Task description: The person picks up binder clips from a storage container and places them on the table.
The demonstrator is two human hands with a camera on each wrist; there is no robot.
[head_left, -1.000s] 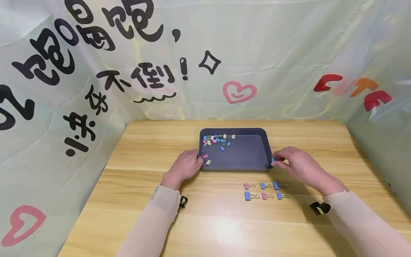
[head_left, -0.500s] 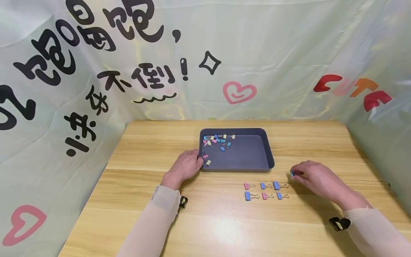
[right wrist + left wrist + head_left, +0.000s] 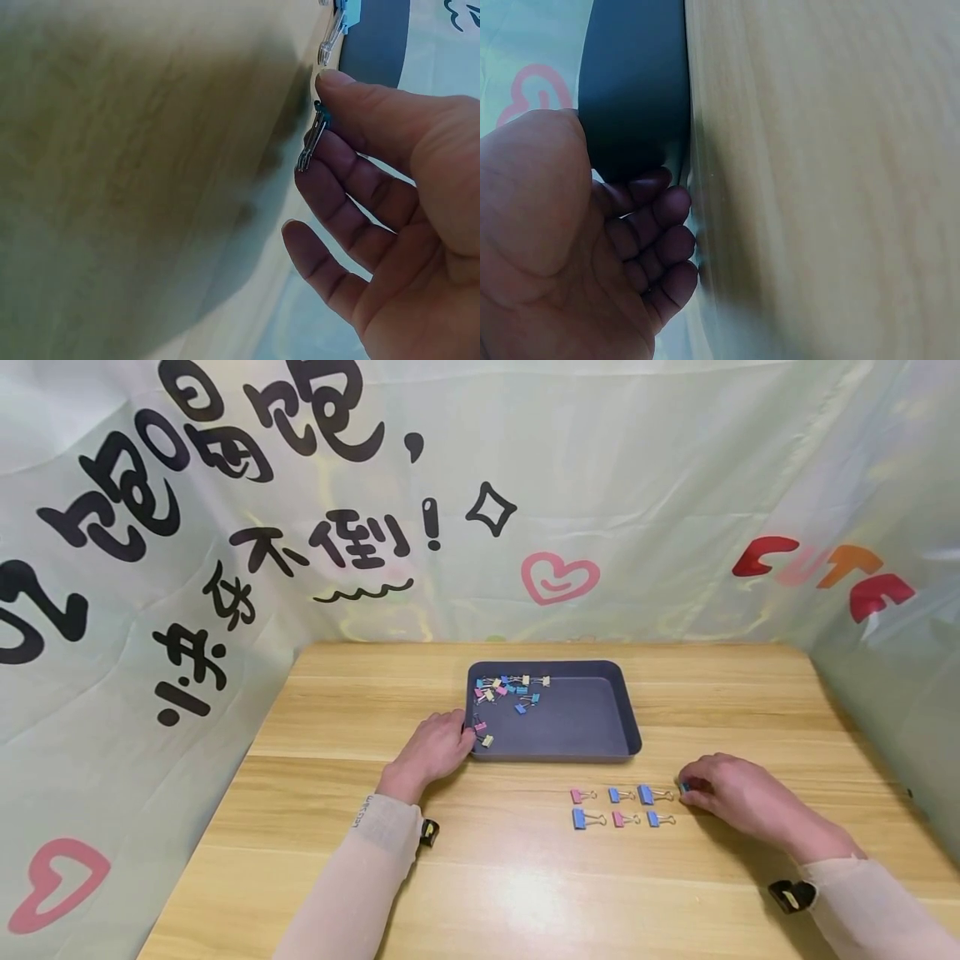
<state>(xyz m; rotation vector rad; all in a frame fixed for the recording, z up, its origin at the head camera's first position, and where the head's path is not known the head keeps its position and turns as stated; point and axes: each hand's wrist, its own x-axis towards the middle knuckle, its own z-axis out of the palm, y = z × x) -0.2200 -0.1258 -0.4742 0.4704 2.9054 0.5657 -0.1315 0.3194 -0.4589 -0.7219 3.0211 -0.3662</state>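
My left hand (image 3: 429, 745) grips the dark grey tray (image 3: 570, 727) at its front left corner. In the left wrist view the thumb lies over the rim and the fingers curl against the outer wall. Between thumb and fingers of my right hand (image 3: 735, 793) a small teal binder clip (image 3: 322, 116) is pinched, its wire handles pointing back toward the fingers. That hand is low over the table, just right of a large blue binder clip (image 3: 647, 794), which ends the back one of two short rows. Those rows also hold pink clips, such as a pink binder clip (image 3: 577, 796).
Inside the tray, several pink, blue, teal and cream binder clips (image 3: 501, 690) cluster at the back left. A cream clip (image 3: 487, 741) lies near the front left corner. The wooden table (image 3: 480, 877) is enclosed by a printed cloth backdrop (image 3: 645, 485) at the back and sides.
My right hand has carried the teal binder clip from the tray's front right corner rightward and nearer to me, down beside the back row. My left hand stays on the tray.
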